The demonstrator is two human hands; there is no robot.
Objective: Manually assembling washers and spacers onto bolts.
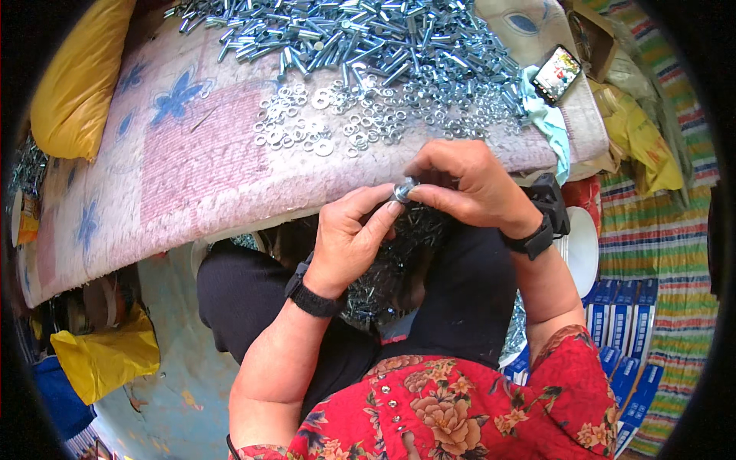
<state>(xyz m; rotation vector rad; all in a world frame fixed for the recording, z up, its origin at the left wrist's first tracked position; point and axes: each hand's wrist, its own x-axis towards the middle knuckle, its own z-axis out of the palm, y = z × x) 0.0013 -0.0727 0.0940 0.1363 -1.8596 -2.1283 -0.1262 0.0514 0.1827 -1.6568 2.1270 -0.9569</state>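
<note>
both hands meet just below the near edge of the board (192,184), over the lap, and between them is a small shiny piece, a bolt with a washer (403,188) at its head as far as can be told. the left hand (349,238) comes up from below, its thumb and forefinger pinching the piece from the left side, the other fingers curled loosely under; held this way the piece is steadied rather than turned, it seems. the right hand (468,184) arches over from the right, its fingertips pressed together on the piece from the top, a grip that would suit slipping a ring on or twisting it, though which one cannot be told. the piece sits close to the body and off the board, probably so both wrists can work without leaning forward. each wrist carries a black band. on the board the stock is kept within easy reach: a big heap of bolts (368,34) at the far side and a spread of washers (360,115) nearer the hands, flat and loose so single ones can be picked. in the lap under the hands lies a dark pile of small metal parts (383,276), likely where finished pieces drop. a phone (557,73) lies propped at the right end of the board, and blue boxes (625,330) stand on the floor at the right.
</note>
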